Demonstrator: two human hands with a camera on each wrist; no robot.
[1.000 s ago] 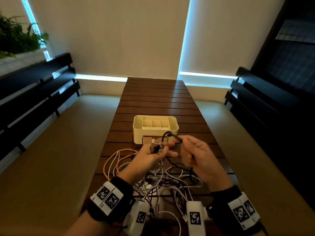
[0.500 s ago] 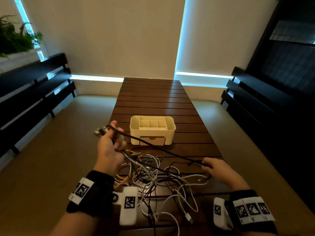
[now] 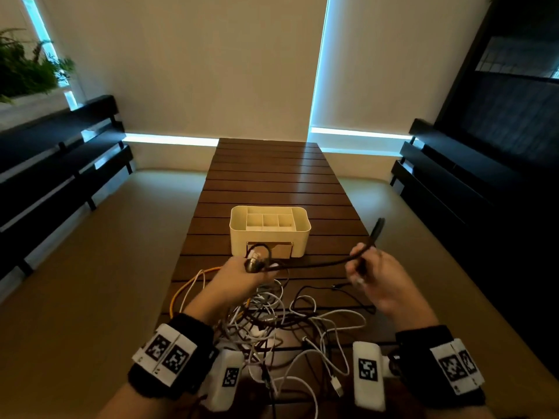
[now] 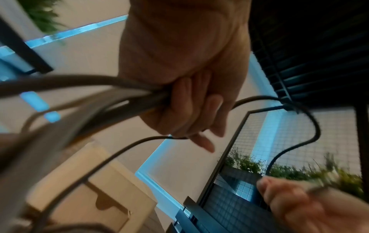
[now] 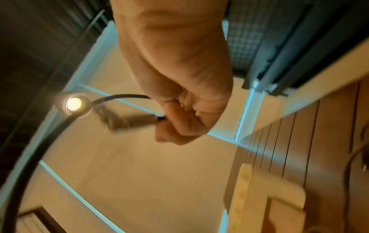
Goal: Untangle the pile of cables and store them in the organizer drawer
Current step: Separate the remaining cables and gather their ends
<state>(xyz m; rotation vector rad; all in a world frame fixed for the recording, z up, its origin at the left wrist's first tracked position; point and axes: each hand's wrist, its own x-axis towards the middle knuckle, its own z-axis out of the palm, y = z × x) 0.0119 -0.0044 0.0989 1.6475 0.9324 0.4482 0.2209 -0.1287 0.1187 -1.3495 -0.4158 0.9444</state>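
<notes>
The black cable (image 3: 314, 264) hangs over the table (image 3: 272, 176), stretched between both hands; the left hand (image 3: 242, 275) grips its coiled end, the right hand (image 3: 373, 276) pinches near the plug; a hard tug could drag the cable pile (image 3: 281, 322) or bump the organizer (image 3: 270, 229); no words to read.

The right hand (image 3: 379, 275) has risen off the table, lifting the black cable (image 3: 314, 264), while the left hand (image 3: 242, 275) moved inward
</notes>
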